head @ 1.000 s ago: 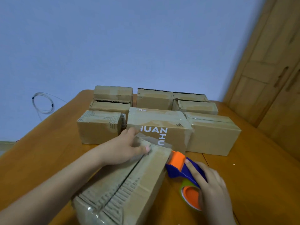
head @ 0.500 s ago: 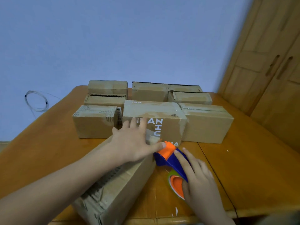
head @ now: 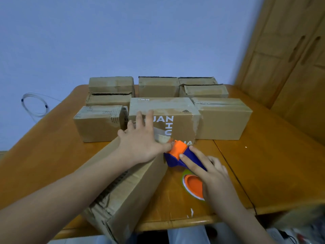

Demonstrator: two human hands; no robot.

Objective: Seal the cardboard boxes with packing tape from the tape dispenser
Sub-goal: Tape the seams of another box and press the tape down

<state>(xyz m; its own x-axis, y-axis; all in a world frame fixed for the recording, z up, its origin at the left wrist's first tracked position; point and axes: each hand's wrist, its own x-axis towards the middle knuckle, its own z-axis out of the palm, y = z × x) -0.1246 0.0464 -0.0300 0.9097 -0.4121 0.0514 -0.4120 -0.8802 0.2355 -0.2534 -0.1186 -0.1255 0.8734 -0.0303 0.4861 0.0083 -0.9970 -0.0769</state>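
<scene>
A long cardboard box [head: 126, 194] lies diagonally on the wooden table [head: 263, 164], its near end over the front edge. My left hand [head: 142, 143] lies flat on the box's far end, fingers spread, thumb pressing near the dispenser's head. A blue and orange tape dispenser [head: 182, 155] sits at the box's far right corner, with its orange roll hub [head: 193, 185] toward me. My right hand [head: 209, 171] grips the dispenser, forefinger stretched along the blue body. A strip of clear tape [head: 160, 136] shows beyond my left hand.
Several more cardboard boxes stand in rows at the back, the middle one printed with white letters [head: 168, 120]. A wooden wardrobe [head: 290, 67] fills the right side. A coiled clear tube [head: 35, 104] hangs on the blue wall at left. Bare table lies right of the dispenser.
My left hand slid further along the box top and flattened out. The dispenser and my right hand moved a little farther toward the box's far end. The camera tilted down.
</scene>
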